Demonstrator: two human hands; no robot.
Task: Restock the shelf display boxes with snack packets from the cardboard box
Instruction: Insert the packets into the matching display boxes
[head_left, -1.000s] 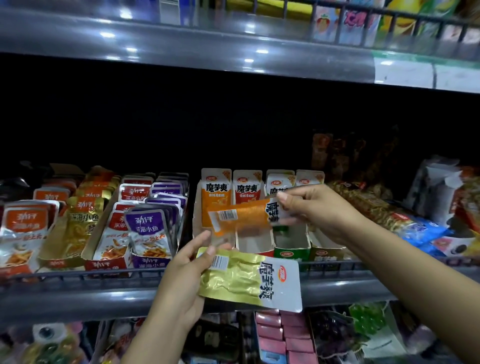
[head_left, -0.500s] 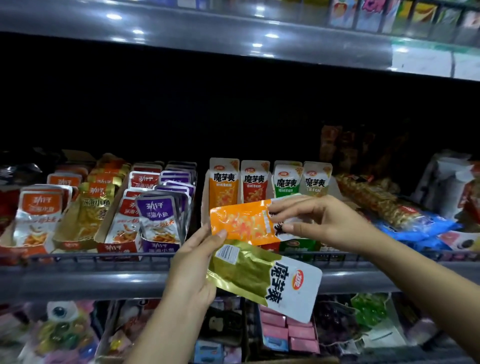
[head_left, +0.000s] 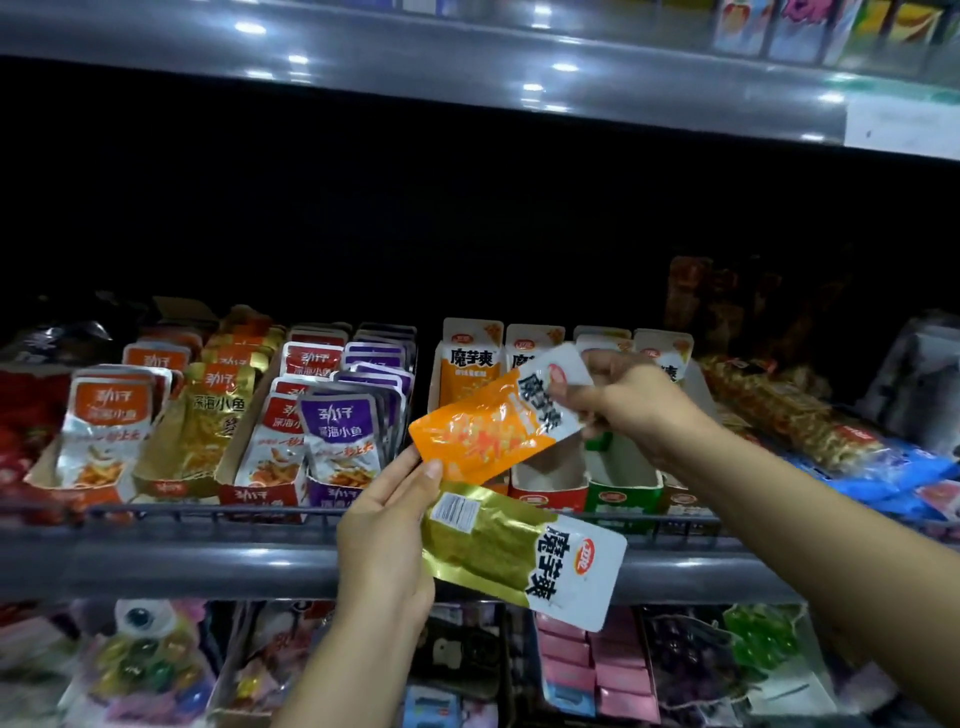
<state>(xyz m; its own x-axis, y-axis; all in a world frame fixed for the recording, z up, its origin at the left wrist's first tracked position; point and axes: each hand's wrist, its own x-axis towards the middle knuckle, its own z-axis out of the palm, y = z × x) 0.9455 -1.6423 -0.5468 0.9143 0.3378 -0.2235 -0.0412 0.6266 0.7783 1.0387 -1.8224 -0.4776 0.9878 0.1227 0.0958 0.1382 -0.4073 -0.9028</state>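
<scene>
A: Shelf, left side: fish-snack boxes (head_left: 171, 431) look well filled. Status there?

B: Stocked, as far as visible. Work is mid-shelf.

A: Left hand (head_left: 387, 535)?

B: Grip curled round the edge of a gold packet (head_left: 519, 553), held level in front of the shelf rail (head_left: 208, 561).

A: Right hand (head_left: 631, 405)?

B: Pinching the white end of an orange packet (head_left: 488, 428), tilted just above the display boxes (head_left: 587, 483).

A: Those boxes?

B: Red and green slots look nearly empty in front, a few packets standing behind. Neither held packet placed yet. Cardboard box not in view. Judged: much left.
</scene>
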